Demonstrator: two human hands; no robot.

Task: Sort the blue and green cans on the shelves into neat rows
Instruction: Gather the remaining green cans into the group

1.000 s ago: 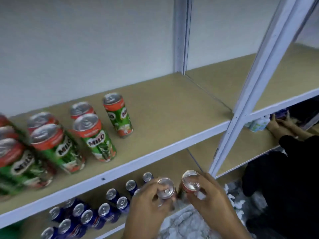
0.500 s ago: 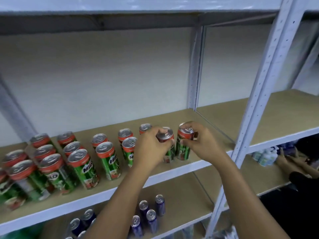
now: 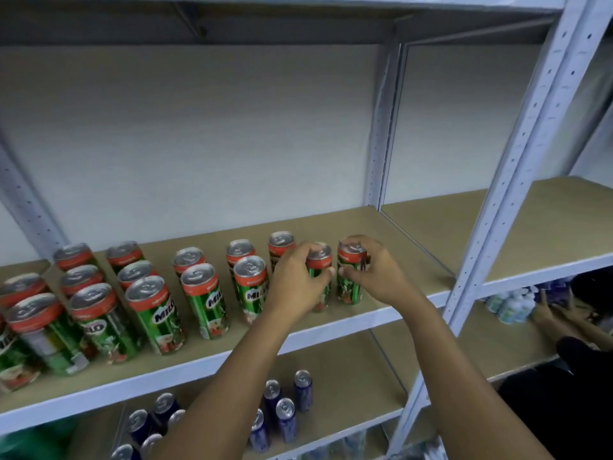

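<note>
Left grip: the left hand [image 3: 300,280] is curled round the upper part of a green can [image 3: 319,277]; the can is held upright, its base at or just above the shelf board; contact with the board cannot be told.
Right grip: the right hand [image 3: 374,272] is closed over the rim and side of a second green can [image 3: 349,280]; this can is held upright just beside the first, at the right end of the row.
Green cans: the other green cans [image 3: 205,300] are stood upright on the middle shelf [image 3: 381,313], left of the hands, in short columns running front to back; the leftmost ones are blurred.
Blue cans: the blue cans [image 3: 285,416] are stood on the lower shelf [image 3: 351,393], grouped loosely beneath the forearms.
Frame: a white upright post [image 3: 517,180] is seen to the right of the hands.
Right edge: another person's hands [image 3: 547,313] are seen by small pale bottles [image 3: 512,305] on the neighbouring shelf; detail there is unclear.
</note>
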